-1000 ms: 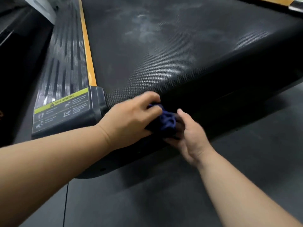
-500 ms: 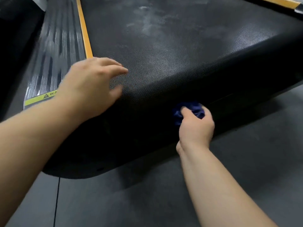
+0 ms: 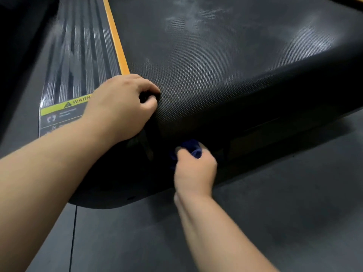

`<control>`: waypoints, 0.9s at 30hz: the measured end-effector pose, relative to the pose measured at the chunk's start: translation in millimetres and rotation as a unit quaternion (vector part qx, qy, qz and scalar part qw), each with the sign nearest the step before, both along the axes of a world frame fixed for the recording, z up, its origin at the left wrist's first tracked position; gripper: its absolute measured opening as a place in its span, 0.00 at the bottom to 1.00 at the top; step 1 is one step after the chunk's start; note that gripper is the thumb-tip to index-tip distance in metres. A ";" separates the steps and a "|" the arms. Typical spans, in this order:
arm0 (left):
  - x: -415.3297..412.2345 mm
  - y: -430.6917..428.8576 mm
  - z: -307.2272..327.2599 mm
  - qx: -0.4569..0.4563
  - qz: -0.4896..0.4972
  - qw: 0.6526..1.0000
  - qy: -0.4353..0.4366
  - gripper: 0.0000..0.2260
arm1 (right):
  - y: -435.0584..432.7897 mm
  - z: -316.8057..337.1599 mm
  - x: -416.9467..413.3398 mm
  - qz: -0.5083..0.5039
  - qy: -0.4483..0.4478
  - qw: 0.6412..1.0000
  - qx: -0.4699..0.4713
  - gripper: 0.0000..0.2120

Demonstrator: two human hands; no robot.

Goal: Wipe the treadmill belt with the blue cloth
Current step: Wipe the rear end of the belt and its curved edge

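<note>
Fingers (image 3: 207, 157) of the right hand (image 3: 194, 171) grip the bunched blue cloth (image 3: 193, 149) against the treadmill belt (image 3: 216, 65) where it curves under at its near end. The left hand (image 3: 121, 107) curls at the belt's near-left corner; whether it pinches the belt cannot be told. Wiping seems barely begun: the next move calls for carrying the cloth up to the pale smudges (image 3: 196, 18).

One head-worn view, close, angled forward and down over the treadmill belt (image 3: 216, 75) end.

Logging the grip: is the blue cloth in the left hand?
No, the right hand grips the blue cloth; the left hand holds no cloth.
</note>
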State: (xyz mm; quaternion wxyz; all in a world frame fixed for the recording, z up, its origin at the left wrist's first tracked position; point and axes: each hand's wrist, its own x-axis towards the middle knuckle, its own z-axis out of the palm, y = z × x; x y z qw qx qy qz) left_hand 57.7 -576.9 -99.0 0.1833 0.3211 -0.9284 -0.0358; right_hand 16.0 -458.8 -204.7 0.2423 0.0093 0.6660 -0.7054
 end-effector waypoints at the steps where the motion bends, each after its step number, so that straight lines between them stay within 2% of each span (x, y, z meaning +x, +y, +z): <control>1: 0.9 -0.7 -0.6 0.004 0.002 1.000 0.000 0.11 | 4.0 2.1 -14.9 -0.037 0.016 0.999 0.000 0.11; 4: 2.6 -1.5 -1.1 0.008 0.003 1.000 0.009 0.11 | 11.7 14.5 -64.1 -0.157 0.026 0.987 -0.016 0.11; 6: 1.6 -1.5 -2.0 0.004 0.004 1.000 0.005 0.11 | 8.0 19.3 -71.1 -0.155 0.004 0.988 -0.003 0.10; 8: -0.7 0.0 -1.8 -0.002 0.003 1.000 0.001 0.11 | -0.6 21.0 -54.9 -0.101 -0.047 0.994 -0.009 0.08; 11: -1.8 1.3 -1.7 -0.007 0.005 1.000 -0.001 0.11 | -4.3 16.9 -18.3 -0.001 -0.127 0.990 -0.067 0.11; 13: -3.2 3.6 -4.2 -0.027 0.002 1.000 -0.008 0.13 | 1.5 12.4 -6.5 0.090 -0.108 0.988 -0.057 0.08; 15: -7.1 7.1 -5.7 -0.055 0.016 0.998 -0.021 0.13 | 8.0 11.0 -8.0 0.188 -0.093 0.977 -0.022 0.10; 18: -16.4 11.2 -5.8 -0.072 0.039 0.996 -0.042 0.11 | 16.9 15.0 -30.2 0.250 -0.122 0.961 -0.009 0.10; 19: -19.8 13.0 -5.1 -0.067 0.038 0.996 -0.044 0.10 | 20.3 15.8 -39.4 0.224 -0.115 0.968 -0.002 0.10; 21: -24.5 16.2 -2.3 -0.038 0.035 0.998 -0.038 0.09 | 28.1 11.9 -58.8 0.099 -0.075 0.992 0.015 0.11; 23: -25.9 18.9 -0.9 -0.026 0.032 0.998 -0.042 0.09 | 34.1 8.5 -71.3 -0.015 -0.023 0.999 0.033 0.11; 25: -25.6 21.5 -1.4 -0.039 0.025 0.998 -0.053 0.08 | 33.4 13.0 -70.4 -0.038 0.015 0.998 0.041 0.11; 27: -25.8 22.9 -0.7 -0.046 0.031 0.997 -0.054 0.08 | 21.7 18.7 -57.6 -0.017 0.018 0.998 0.052 0.15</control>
